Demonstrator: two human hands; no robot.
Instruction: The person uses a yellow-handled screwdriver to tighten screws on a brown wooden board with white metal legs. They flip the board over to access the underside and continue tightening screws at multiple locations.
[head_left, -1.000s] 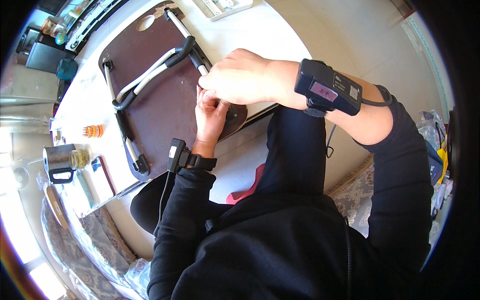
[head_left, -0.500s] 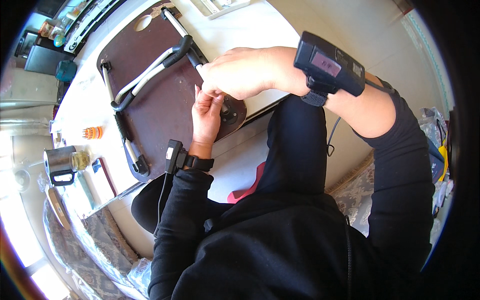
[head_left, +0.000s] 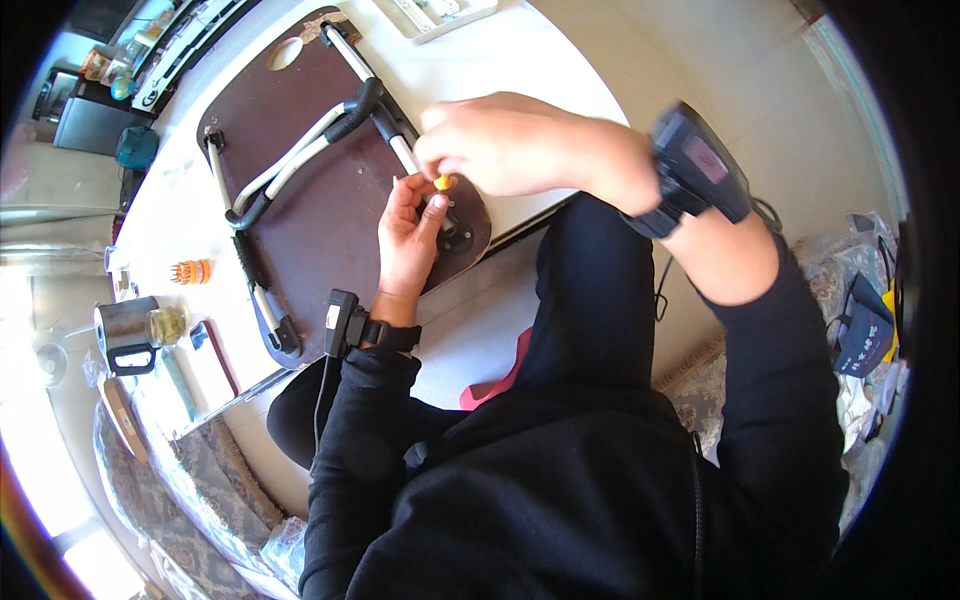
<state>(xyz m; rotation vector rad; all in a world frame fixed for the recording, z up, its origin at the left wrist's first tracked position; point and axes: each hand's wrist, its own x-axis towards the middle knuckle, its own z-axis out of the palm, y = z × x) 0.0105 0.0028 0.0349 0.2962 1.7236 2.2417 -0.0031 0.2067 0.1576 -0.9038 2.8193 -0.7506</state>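
Note:
A brown folding lap table [head_left: 315, 215] lies upside down on the white table, its white tubular legs [head_left: 300, 155] with black sleeves facing up. Over its near right corner, by a dark leg bracket [head_left: 457, 238], my two hands meet. My left hand [head_left: 408, 240] is palm up, thumb and fingers pinched around a small screwdriver-like tool, of which only the yellow end [head_left: 443, 183] shows. My right hand [head_left: 490, 145] comes over from above, its curled fingertips at that yellow end. The tool's lower part and tip are hidden by my fingers.
On the white table [head_left: 570, 85] stand an orange bit set [head_left: 190, 271], a steel kettle [head_left: 127, 330], a glass jar [head_left: 166, 325] and a dark red-edged phone-like slab [head_left: 213, 355]. A white tray [head_left: 430, 25] sits at the far edge. My knees are under the near edge.
My right hand has lifted and shifted slightly right, with its wrist turned, so the yellow end now shows between my hands. My left hand stays almost in place, its fingers slightly more spread.

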